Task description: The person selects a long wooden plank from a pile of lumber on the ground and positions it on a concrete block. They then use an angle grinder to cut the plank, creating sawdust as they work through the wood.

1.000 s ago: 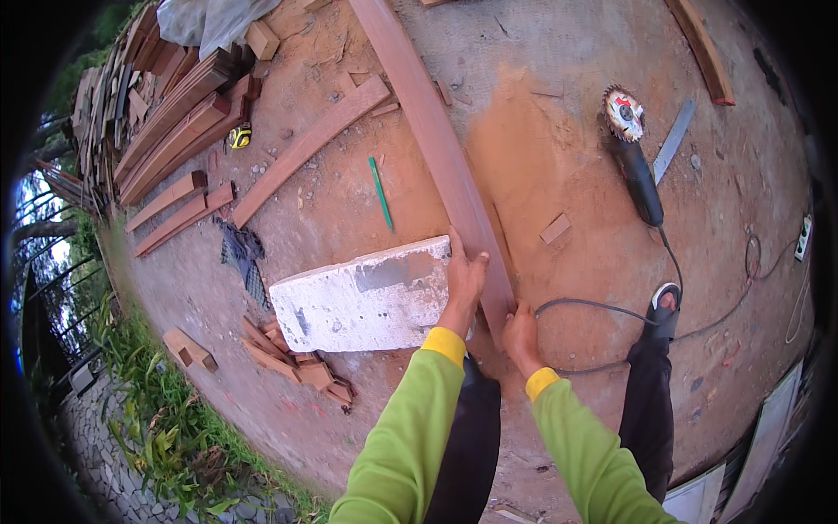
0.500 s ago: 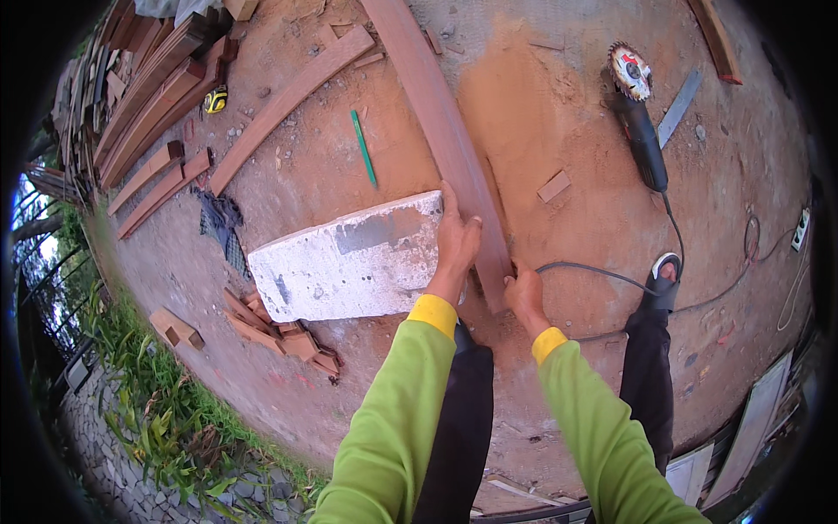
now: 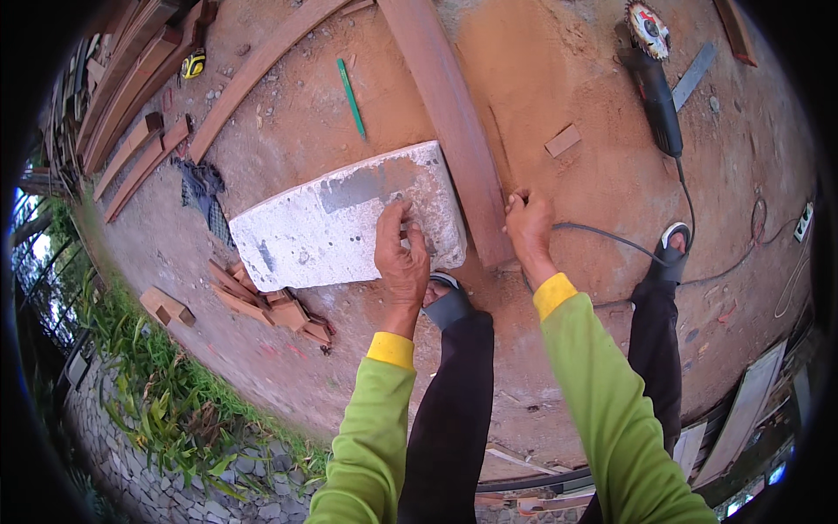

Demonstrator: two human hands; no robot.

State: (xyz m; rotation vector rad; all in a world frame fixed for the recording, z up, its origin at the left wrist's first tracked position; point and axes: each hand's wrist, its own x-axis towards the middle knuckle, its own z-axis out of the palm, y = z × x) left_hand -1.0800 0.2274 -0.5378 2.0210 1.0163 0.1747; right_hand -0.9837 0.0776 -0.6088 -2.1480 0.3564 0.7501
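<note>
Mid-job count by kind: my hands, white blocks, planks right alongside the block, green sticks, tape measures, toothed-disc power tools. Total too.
Hands: 2 (left hand, right hand)
White block: 1
Plank alongside it: 1
Green stick: 1
Tape measure: 1
Toothed-disc power tool: 1
Total: 7

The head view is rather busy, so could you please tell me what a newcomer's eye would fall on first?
Probably the large whitish block, left of centre, with the left hand over its right end. Right beside it, a long reddish-brown plank runs up to the top edge, the right hand close by its lower end. At the upper right, a black power tool with a round toothed blade lies on the ground.
</note>
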